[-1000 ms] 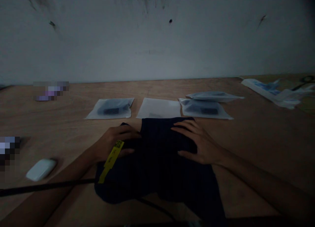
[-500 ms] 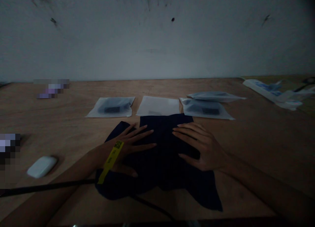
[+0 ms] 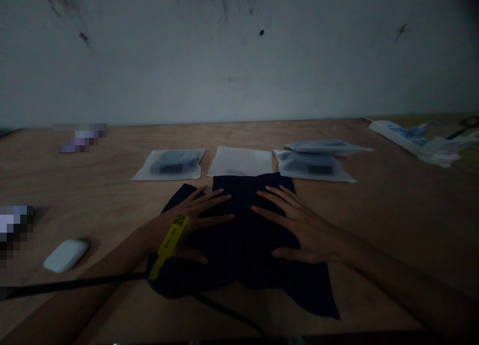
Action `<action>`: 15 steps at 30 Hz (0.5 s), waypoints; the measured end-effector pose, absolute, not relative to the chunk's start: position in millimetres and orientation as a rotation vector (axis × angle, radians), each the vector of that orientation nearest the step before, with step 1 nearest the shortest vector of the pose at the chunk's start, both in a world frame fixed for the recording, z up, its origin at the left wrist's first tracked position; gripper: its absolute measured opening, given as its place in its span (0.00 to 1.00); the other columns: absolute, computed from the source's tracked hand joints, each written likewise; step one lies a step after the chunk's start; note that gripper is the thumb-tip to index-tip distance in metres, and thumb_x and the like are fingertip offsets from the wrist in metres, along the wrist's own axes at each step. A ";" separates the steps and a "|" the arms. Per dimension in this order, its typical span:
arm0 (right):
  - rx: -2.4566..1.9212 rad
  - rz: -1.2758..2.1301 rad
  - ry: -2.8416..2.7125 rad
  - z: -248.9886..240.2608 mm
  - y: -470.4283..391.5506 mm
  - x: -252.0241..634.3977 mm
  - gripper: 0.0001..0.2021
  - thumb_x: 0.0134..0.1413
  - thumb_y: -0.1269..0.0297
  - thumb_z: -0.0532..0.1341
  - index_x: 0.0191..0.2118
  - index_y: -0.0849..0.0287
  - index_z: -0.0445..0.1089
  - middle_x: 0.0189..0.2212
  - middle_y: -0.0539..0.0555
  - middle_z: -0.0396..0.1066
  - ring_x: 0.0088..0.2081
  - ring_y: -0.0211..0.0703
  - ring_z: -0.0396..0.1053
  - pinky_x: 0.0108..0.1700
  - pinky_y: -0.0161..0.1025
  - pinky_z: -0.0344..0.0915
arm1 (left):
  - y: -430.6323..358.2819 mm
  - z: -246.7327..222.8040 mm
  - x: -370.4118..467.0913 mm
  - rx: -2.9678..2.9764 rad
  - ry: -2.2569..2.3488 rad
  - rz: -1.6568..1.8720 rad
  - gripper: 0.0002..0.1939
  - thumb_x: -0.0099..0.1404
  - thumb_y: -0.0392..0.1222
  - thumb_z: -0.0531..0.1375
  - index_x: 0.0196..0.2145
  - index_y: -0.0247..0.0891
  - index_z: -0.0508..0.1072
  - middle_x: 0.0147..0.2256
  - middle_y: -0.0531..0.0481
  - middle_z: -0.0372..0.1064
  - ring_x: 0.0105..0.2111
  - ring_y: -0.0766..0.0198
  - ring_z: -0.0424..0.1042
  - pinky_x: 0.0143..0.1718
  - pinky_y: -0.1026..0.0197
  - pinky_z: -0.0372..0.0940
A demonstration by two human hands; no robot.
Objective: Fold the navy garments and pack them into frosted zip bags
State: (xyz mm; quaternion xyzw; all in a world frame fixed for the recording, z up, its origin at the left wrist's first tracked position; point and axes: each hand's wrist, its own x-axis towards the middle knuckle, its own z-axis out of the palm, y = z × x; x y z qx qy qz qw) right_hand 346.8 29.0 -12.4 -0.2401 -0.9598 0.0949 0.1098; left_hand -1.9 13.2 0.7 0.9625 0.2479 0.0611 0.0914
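A dark navy cloth garment (image 3: 243,250) lies spread on the wooden table in front of me; its exact kind is hard to tell in the dim light. On its left part my left hand (image 3: 190,220) rests flat, fingers spread. My right hand (image 3: 295,220) lies on the right part, fingers apart and thumb stretched out. Neither hand grips the fabric. Just beyond the garment's far edge is a flat whitish bag (image 3: 241,161). A yellow tag (image 3: 170,245) on a black cable (image 3: 82,283) crosses in front of my left wrist.
Frosted zip bags with dark contents lie at the left (image 3: 170,164) and right, where one bag (image 3: 327,146) overlaps another bag (image 3: 314,166). A white rounded case (image 3: 66,255) sits near my left forearm. Crumpled plastic packaging (image 3: 415,141) is at the far right, before the wall (image 3: 239,60).
My right hand has slid a little left across the garment, its fingers spreading wider. My left hand has stayed nearly in place.
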 end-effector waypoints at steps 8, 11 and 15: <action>-0.201 0.681 -2.573 -7.9 7.3 338.0 0.19 0.50 0.46 0.64 0.34 0.59 0.67 0.32 0.52 0.69 0.34 0.42 0.65 0.37 0.43 0.60 | -7.7 6.9 7.9 2.774 0.463 0.507 0.20 0.67 0.61 0.57 0.38 0.40 0.74 0.39 0.42 0.72 0.37 0.54 0.72 0.40 0.50 0.69; -0.189 0.722 -2.670 -12.0 2.0 334.7 0.16 0.48 0.50 0.65 0.31 0.58 0.66 0.31 0.51 0.69 0.33 0.41 0.64 0.34 0.41 0.58 | -14.5 6.1 16.3 2.753 0.414 0.461 0.21 0.67 0.60 0.55 0.32 0.41 0.73 0.34 0.43 0.70 0.30 0.57 0.70 0.33 0.53 0.68; -0.232 0.790 -2.685 -13.3 4.1 333.9 0.05 0.48 0.64 0.63 0.31 0.58 0.67 0.29 0.50 0.69 0.32 0.39 0.65 0.35 0.40 0.59 | -17.8 4.1 25.4 2.720 0.441 0.459 0.16 0.69 0.49 0.54 0.27 0.40 0.71 0.35 0.43 0.69 0.32 0.57 0.70 0.34 0.54 0.68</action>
